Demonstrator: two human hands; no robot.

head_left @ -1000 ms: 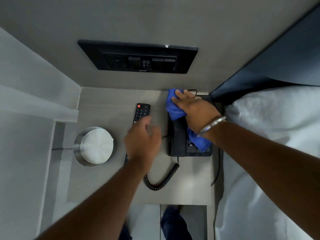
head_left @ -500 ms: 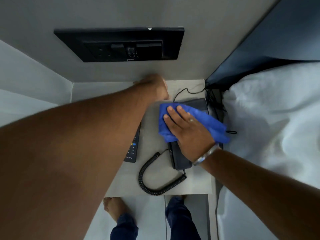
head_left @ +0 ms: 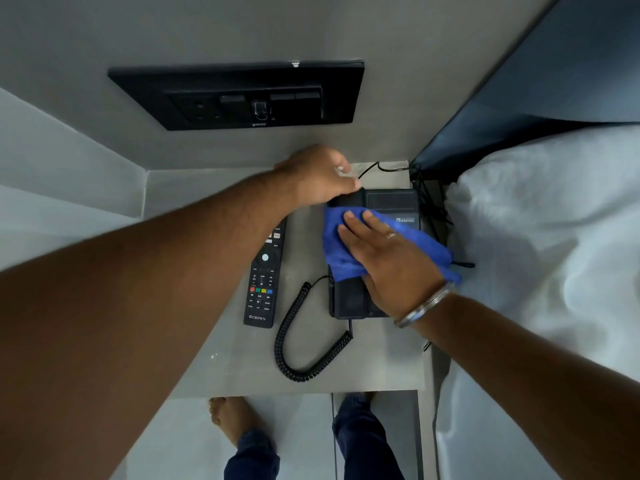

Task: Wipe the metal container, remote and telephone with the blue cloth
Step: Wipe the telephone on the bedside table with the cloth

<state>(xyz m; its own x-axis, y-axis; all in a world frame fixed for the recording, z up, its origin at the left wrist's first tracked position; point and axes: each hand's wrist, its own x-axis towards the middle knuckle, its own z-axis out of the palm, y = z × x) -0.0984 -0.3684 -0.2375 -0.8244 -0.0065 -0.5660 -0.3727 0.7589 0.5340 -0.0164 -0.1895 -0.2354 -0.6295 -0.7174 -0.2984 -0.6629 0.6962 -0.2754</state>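
Telephone, overview: black desk telephone (head_left: 349, 299) with handset in its cradle, at the right of the grey bedside shelf (head_left: 381, 368), against the white bedding (head_left: 540, 258); it is the item being wiped.
Left arm: crosses the frame from lower left and hides whatever lies beneath it; the metal container is not in view.
Remote: long black remote control (head_left: 264, 282), flat on the shelf just left of the telephone, long axis running near to far, parallel to the handset.
Coiled cord: black spiral cord (head_left: 304, 344), looping on the shelf between remote and telephone.
Left hand (head_left: 318, 174): at the far end of the handset, fingers curled down onto it; whether it truly grips cannot be told.
Blue cloth (head_left: 337, 258): crumpled microfibre cloth lying over the telephone's middle.
Right hand (head_left: 388, 258): fingers straight, pressing the cloth flat.
Key relation: the handset's long axis runs near to far beneath the right hand, so strokes likely follow that line; the remote is nearer the left hand.
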